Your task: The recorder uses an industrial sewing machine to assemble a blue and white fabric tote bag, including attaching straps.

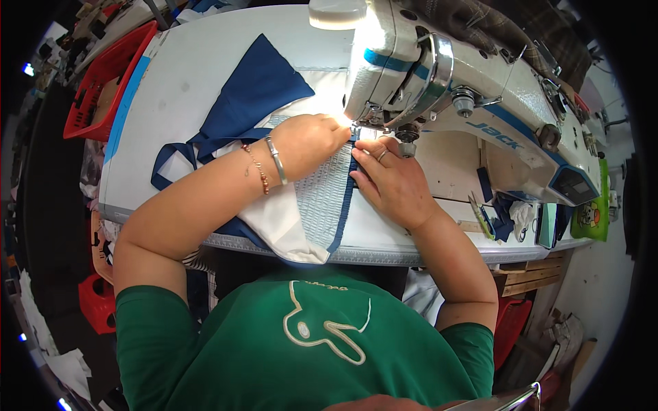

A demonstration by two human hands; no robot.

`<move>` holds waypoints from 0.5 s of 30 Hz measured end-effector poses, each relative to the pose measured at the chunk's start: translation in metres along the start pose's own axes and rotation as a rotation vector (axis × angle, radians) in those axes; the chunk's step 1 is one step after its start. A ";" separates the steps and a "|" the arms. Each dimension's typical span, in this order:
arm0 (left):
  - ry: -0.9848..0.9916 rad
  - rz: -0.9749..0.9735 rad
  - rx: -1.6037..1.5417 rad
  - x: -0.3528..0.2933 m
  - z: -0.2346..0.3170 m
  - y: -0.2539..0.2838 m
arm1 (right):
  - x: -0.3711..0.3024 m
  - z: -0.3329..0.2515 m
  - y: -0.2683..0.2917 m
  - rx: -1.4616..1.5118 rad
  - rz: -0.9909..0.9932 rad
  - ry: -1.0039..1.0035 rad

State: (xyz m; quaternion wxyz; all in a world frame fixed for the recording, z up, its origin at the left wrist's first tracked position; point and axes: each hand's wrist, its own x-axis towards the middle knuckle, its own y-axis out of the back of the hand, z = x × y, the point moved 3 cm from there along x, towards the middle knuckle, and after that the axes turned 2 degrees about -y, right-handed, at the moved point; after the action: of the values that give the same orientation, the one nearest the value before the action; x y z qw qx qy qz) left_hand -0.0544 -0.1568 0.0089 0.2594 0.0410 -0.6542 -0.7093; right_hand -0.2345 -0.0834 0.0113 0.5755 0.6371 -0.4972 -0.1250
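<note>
Under the head of a white sewing machine [384, 75] lies a garment piece with a light, gathered panel [319, 198], white cloth and a dark blue edge. My left hand [308, 145], wearing a bangle and a beaded bracelet, is closed at the cloth just left of the needle area, its fingertips partly lost in the lamp's glare. Stretched over the blue edge, the fingers of my right hand [399, 183] lie fairly flat just right of the seam. A blue fabric piece [257, 85] and a blue strap [164, 164] spread out beyond my left forearm.
Snips [482, 216] and blue scraps [504, 218] lie on the right of the table [178, 75]. A green packet [593, 202] stands at the far right. Red baskets [113, 89] flank the table's left end. A measuring strip [384, 256] runs along the front edge.
</note>
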 end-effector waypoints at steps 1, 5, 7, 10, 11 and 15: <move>0.027 -0.096 0.040 0.001 0.002 -0.002 | 0.000 0.000 0.000 0.008 0.003 -0.005; 0.073 -0.092 0.128 0.006 0.009 -0.002 | -0.001 0.001 -0.001 0.027 0.011 -0.017; 0.051 -0.030 0.139 0.007 0.011 -0.003 | -0.002 0.003 -0.002 0.038 0.016 -0.019; 0.017 0.061 0.143 0.004 0.008 -0.004 | -0.002 0.006 -0.004 0.058 0.055 0.005; 0.014 0.095 0.142 0.004 0.007 -0.005 | -0.001 0.008 -0.004 0.078 0.092 -0.012; -0.009 0.207 0.132 0.002 0.005 -0.008 | 0.002 0.016 -0.007 0.110 0.114 -0.154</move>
State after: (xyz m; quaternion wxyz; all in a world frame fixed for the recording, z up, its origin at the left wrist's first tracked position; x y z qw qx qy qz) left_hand -0.0600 -0.1531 0.0025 0.3250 -0.0132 -0.7015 -0.6341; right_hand -0.2414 -0.0958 0.0015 0.5060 0.6268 -0.5815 -0.1134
